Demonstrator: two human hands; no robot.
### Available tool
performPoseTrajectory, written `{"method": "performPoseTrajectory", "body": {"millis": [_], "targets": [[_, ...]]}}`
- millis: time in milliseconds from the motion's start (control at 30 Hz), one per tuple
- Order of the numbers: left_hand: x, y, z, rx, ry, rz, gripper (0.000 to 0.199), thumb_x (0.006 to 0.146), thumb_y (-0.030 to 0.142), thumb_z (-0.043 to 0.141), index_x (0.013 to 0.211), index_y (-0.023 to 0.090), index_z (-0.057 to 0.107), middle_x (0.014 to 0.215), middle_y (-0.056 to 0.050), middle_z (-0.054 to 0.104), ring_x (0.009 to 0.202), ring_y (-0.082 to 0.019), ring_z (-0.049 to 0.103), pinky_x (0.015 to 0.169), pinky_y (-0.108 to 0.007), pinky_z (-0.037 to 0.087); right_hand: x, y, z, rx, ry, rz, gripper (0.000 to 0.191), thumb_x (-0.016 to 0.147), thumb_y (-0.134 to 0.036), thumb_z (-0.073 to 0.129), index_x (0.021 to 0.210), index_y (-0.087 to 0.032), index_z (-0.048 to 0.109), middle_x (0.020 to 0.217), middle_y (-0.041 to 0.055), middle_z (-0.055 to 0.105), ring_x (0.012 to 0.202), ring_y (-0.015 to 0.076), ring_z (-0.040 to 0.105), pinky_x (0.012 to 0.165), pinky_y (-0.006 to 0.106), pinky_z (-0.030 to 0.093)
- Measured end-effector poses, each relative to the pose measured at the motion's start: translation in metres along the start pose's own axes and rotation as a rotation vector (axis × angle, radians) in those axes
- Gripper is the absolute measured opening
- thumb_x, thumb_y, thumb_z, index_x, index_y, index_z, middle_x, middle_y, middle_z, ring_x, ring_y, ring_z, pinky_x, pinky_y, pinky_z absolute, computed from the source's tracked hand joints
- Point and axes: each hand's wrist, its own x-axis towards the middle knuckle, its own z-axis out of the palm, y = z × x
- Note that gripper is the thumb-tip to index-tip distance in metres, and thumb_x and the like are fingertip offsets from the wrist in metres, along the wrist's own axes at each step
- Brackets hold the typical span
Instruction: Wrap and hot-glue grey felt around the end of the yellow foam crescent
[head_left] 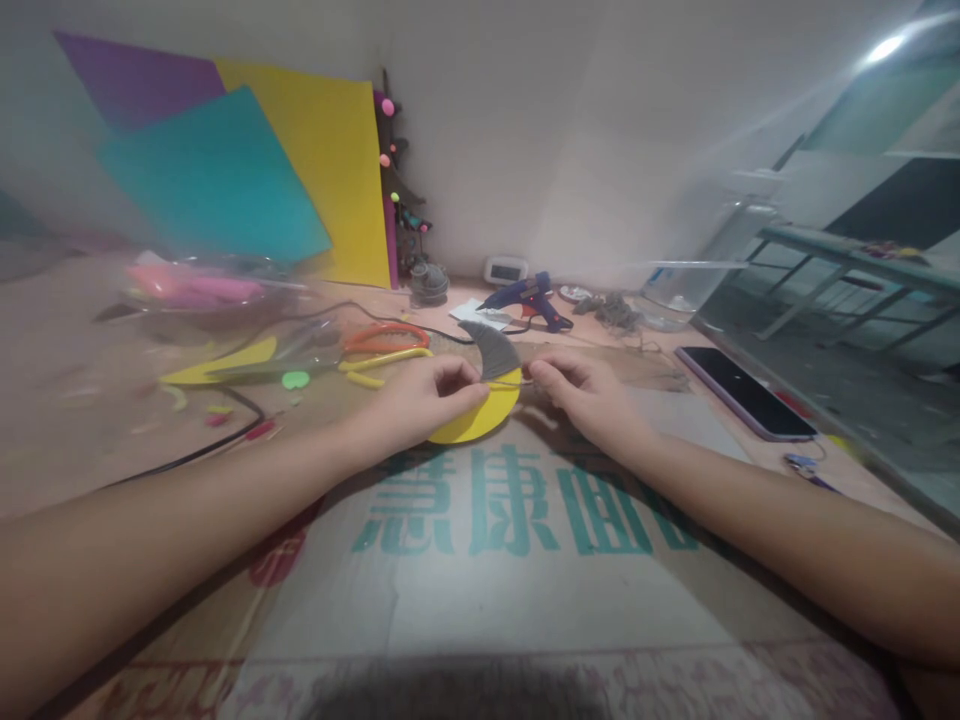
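Note:
In the middle of the head view is a yellow crescent moon cut-out (pixel 480 418). Grey yarn (pixel 495 350) is wound closely round its upper horn, while the lower part is bare yellow. My left hand (pixel 420 400) pinches the crescent at its inner edge between thumb and fingers. Across the crescent, at the lower edge of the wound part, runs a strand of the yarn towards my right hand (pixel 589 395). That hand is closed, thumb against fingers, just right of the crescent, with the strand's end at its fingertips.
Behind lie a blue hot glue gun (pixel 529 295), a ball of grey yarn (pixel 429 283) and orange-handled scissors (pixel 386 338). A smartphone (pixel 746 393) is at the right edge. Coloured foam sheets (pixel 217 180) lean on the wall. Printed cardboard (pixel 480 600) covers the table; a black cord (pixel 225 440) runs left.

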Motion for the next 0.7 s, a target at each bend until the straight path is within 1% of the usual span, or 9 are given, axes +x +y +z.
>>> {"method": "performPoseTrajectory", "body": {"millis": [67, 100, 233, 300, 400, 467, 567, 633, 700], "targets": [[0.0, 0.001, 0.0, 0.008, -0.024, 0.004, 0.025, 0.084, 0.041, 0.059, 0.081, 0.017, 0.065, 0.075, 0.0, 0.062, 0.069, -0.015, 0.055, 0.06, -0.024, 0.039, -0.001, -0.001, 0.0, 0.023, 0.021, -0.011, 0.025, 0.09, -0.038, 0.055, 0.093, -0.018, 0.069, 0.09, 0.0052, 0.069, 0.083, 0.0186, 0.06, 0.072, 0.03, 0.045], [-0.001, 0.001, 0.0, 0.013, -0.04, 0.011, 0.026, 0.084, 0.042, 0.06, 0.08, 0.017, 0.065, 0.074, 0.0, 0.063, 0.068, -0.014, 0.055, 0.059, -0.024, 0.038, -0.001, -0.002, 0.0, 0.035, 0.014, -0.005, 0.024, 0.089, -0.038, 0.056, 0.092, -0.019, 0.069, 0.09, 0.0049, 0.068, 0.081, 0.0181, 0.06, 0.071, 0.03, 0.045], [0.0, -0.002, 0.001, -0.053, -0.096, 0.021, 0.031, 0.086, 0.048, 0.058, 0.085, 0.017, 0.064, 0.072, 0.0, 0.062, 0.062, -0.013, 0.054, 0.054, -0.023, 0.039, -0.003, -0.002, 0.002, 0.107, -0.034, 0.065, 0.024, 0.087, -0.041, 0.058, 0.079, -0.019, 0.062, 0.071, 0.0002, 0.06, 0.062, 0.0133, 0.052, 0.059, 0.027, 0.041], [0.001, -0.006, 0.002, -0.164, -0.045, 0.012, 0.036, 0.088, 0.052, 0.056, 0.1, 0.018, 0.061, 0.075, 0.0, 0.062, 0.061, -0.012, 0.055, 0.055, -0.023, 0.043, -0.003, -0.001, 0.003, 0.129, -0.05, 0.081, 0.025, 0.088, -0.041, 0.055, 0.078, -0.019, 0.059, 0.065, -0.0018, 0.054, 0.057, 0.012, 0.047, 0.056, 0.026, 0.038], [0.002, -0.009, 0.002, -0.294, 0.04, -0.001, 0.046, 0.088, 0.055, 0.055, 0.118, 0.02, 0.052, 0.077, 0.0, 0.062, 0.06, -0.012, 0.056, 0.054, -0.023, 0.046, -0.003, -0.001, 0.004, 0.064, -0.104, 0.047, 0.023, 0.088, -0.037, 0.054, 0.076, -0.018, 0.058, 0.064, -0.0018, 0.053, 0.058, 0.012, 0.047, 0.056, 0.025, 0.036], [0.002, -0.009, 0.002, -0.26, 0.022, -0.024, 0.044, 0.087, 0.054, 0.057, 0.115, 0.02, 0.055, 0.073, 0.0, 0.061, 0.057, -0.012, 0.055, 0.05, -0.021, 0.044, -0.003, -0.002, 0.005, -0.003, -0.144, 0.002, 0.022, 0.088, -0.035, 0.053, 0.075, -0.017, 0.059, 0.066, -0.0009, 0.055, 0.061, 0.0124, 0.049, 0.058, 0.025, 0.037], [-0.001, -0.007, 0.0, -0.155, -0.02, -0.091, 0.035, 0.087, 0.053, 0.058, 0.1, 0.021, 0.062, 0.066, 0.001, 0.059, 0.05, -0.011, 0.052, 0.042, -0.019, 0.037, -0.003, -0.004, 0.004, -0.069, -0.168, -0.038, 0.03, 0.091, -0.037, 0.05, 0.069, -0.017, 0.058, 0.065, -0.0005, 0.055, 0.062, 0.0125, 0.049, 0.059, 0.025, 0.037], [-0.002, -0.007, 0.0, -0.147, -0.005, -0.12, 0.032, 0.088, 0.052, 0.057, 0.095, 0.021, 0.06, 0.064, 0.002, 0.058, 0.046, -0.01, 0.05, 0.039, -0.019, 0.034, -0.002, -0.005, 0.001, -0.104, -0.181, -0.016, 0.035, 0.093, -0.041, 0.048, 0.068, -0.017, 0.058, 0.063, -0.0008, 0.055, 0.06, 0.0122, 0.048, 0.057, 0.025, 0.036], [-0.001, -0.006, -0.001, -0.166, 0.047, -0.104, 0.029, 0.089, 0.05, 0.055, 0.094, 0.021, 0.058, 0.065, 0.002, 0.059, 0.048, -0.01, 0.05, 0.041, -0.019, 0.036, 0.0, -0.007, -0.005, -0.145, -0.246, 0.023, 0.032, 0.091, -0.041, 0.051, 0.073, -0.017, 0.062, 0.064, -0.0006, 0.058, 0.059, 0.0119, 0.049, 0.056, 0.025, 0.035]]}}
